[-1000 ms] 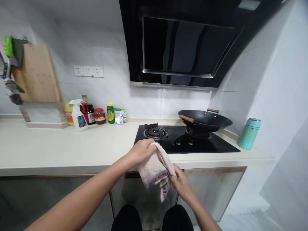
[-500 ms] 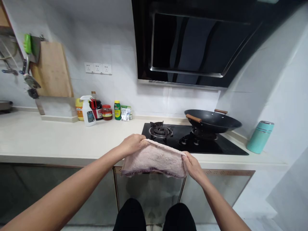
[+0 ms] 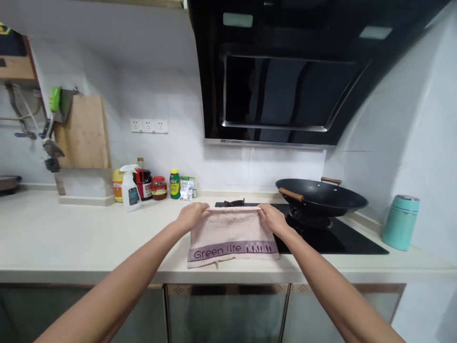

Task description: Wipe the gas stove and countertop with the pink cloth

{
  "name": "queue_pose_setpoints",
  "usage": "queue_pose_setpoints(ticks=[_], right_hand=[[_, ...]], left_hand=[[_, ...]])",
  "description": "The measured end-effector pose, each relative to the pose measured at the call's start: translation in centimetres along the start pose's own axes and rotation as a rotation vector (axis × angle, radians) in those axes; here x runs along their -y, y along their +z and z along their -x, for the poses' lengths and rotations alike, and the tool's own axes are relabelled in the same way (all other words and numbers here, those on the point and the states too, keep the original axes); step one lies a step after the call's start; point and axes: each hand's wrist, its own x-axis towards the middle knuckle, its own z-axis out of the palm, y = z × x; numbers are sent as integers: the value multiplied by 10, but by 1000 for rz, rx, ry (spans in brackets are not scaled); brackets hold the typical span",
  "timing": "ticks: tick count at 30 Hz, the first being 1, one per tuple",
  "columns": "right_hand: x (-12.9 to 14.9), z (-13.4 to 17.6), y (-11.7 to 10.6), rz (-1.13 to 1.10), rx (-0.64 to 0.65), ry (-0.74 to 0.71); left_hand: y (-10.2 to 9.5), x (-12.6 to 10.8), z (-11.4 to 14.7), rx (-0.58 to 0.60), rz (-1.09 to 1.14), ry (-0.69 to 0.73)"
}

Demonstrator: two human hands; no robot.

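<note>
A pale pink towel (image 3: 230, 231) hangs spread between my two hands, its purple band with the words "Green life" facing me near the lower edge. My left hand (image 3: 193, 215) is closed on its upper left corner, and my right hand (image 3: 273, 218) grips the upper right corner. The cloth covers the front edge of the black gas stove (image 3: 342, 240) and hides most of the left burner. Whether the towel's lower edge touches the counter (image 3: 107, 238), I cannot tell.
A black wok (image 3: 321, 197) with wooden handles sits on the right burner, beside a teal flask (image 3: 401, 222). At the back left stand a white spray bottle (image 3: 130, 190), a red-lidded jar (image 3: 159, 189) and a green bottle (image 3: 174, 185). The range hood (image 3: 278, 95) hangs above.
Both hands have moved forward over the counter and stove with the towel. It now hangs flatter, showing its lettering, and its top edge is level. The view has tilted upward.
</note>
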Motion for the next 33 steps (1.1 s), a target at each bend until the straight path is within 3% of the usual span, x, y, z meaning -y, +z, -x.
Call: queue_pose_setpoints(ticks=[3, 8, 12, 17, 22, 28, 33], right_hand=[[-7, 6, 12, 4, 26, -34], [-33, 83, 33, -31, 241, -185], [-47, 122, 27, -74, 371, -140], [-41, 89, 14, 11, 335, 64], [-15, 55, 29, 230, 390, 312], [18, 46, 60, 290, 363, 229], [19, 22, 64, 384, 349, 169]], left_hand=[[20, 2, 6, -32, -54, 13], [67, 18, 63, 96, -100, 172], [86, 35, 97, 131, 39, 297], [93, 53, 88, 10, 283, 106], [108, 61, 75, -72, 324, -78], [128, 70, 73, -122, 259, -156], [129, 73, 75, -168, 291, -114]])
